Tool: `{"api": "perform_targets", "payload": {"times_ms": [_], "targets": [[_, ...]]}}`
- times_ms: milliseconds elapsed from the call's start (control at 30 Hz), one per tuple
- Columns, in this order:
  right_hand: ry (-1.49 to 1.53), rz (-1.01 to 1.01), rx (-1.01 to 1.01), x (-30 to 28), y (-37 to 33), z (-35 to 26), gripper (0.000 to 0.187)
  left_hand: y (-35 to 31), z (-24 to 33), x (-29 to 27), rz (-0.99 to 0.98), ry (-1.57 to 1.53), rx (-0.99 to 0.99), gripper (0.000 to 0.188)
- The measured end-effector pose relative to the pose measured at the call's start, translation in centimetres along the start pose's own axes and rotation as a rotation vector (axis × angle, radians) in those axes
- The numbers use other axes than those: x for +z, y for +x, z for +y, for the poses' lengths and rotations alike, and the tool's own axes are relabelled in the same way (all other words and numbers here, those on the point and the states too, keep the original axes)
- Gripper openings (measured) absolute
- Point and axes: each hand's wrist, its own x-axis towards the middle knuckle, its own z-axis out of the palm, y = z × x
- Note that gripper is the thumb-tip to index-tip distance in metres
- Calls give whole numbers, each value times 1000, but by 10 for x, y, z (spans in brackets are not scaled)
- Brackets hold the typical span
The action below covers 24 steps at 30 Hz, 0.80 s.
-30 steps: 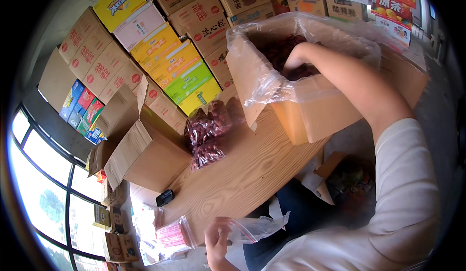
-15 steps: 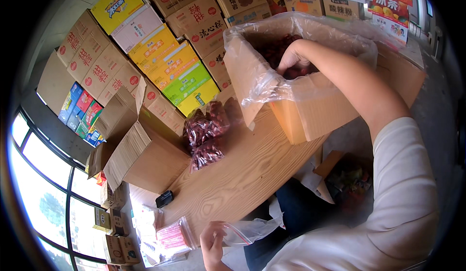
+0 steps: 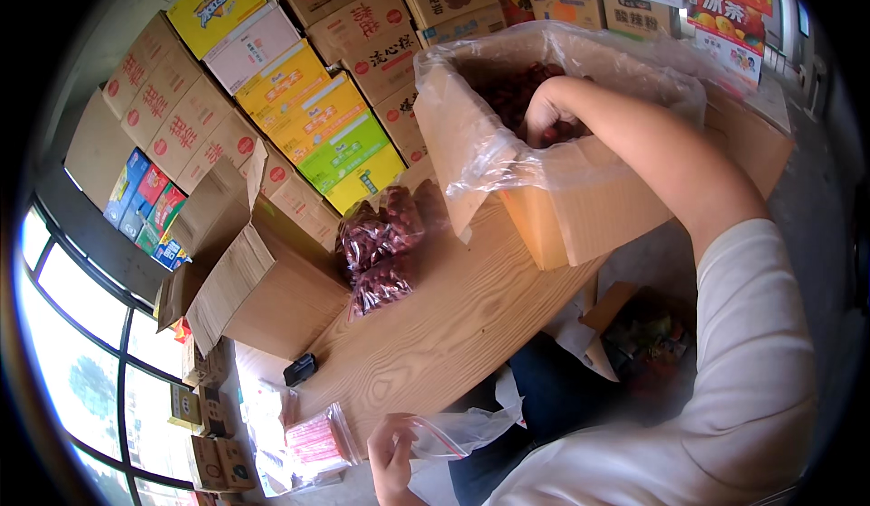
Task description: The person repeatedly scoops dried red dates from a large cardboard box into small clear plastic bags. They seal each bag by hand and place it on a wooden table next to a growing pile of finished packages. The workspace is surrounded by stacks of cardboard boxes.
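Note:
My right hand [image 3: 549,112] reaches down into a large cardboard box [image 3: 621,212] lined with clear plastic film [image 3: 498,163]. Its fingers curl in among dark red dates [image 3: 517,98], with some dates against the palm; the fingertips are partly hidden. Low in the view, my left hand [image 3: 390,450] pinches the edge of a clear zip bag [image 3: 469,430] with a red strip along its mouth. This bag hangs slack over my lap and looks empty. Filled clear bags of dates [image 3: 381,243] lie on the wooden table, away from both hands.
An open cardboard box [image 3: 276,289] stands left on the wooden table [image 3: 444,325]. Near it are a small black object [image 3: 300,370] and a pack of pink-striped bags [image 3: 319,443]. Stacked cartons [image 3: 353,98] line the back. An open box of mixed items [image 3: 648,334] sits below the table.
My right hand has shifted slightly and more dates show by its palm. My left hand keeps its hold on the zip bag. The view has turned a little.

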Motion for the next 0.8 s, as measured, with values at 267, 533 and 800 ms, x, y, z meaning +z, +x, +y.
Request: {"api": "perform_targets", "payload": {"times_ms": [267, 533, 800], "targets": [[-18, 72, -50, 5, -10, -2, 35, 11, 26, 1, -29, 5, 49, 13], [98, 146, -264, 27, -47, -4, 46, 13, 30, 13, 29, -58, 38, 17], [176, -97, -242, 9, -18, -2, 58, 14, 24, 13, -13, -42, 28, 19]]}}
